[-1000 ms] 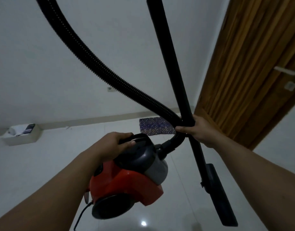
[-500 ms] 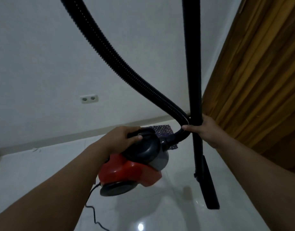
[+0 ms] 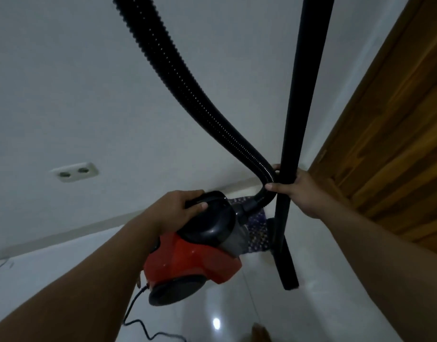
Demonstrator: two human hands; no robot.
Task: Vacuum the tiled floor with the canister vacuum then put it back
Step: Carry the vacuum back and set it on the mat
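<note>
Left hand (image 3: 180,208) gripping canister vacuum (image 3: 200,248) by its top handle, hanging above tiled floor (image 3: 64,262). Right hand (image 3: 296,191) clasping hose (image 3: 187,77) and wand (image 3: 296,119) together, nozzle seemingly grazing floor.

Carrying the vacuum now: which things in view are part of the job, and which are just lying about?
Part of the job:
red canister vacuum, gripped by left hand
ribbed hose and rigid wand, both held by right hand
power cord
tiled floor

Lying about:
patterned mat
wall socket
wooden door
</note>
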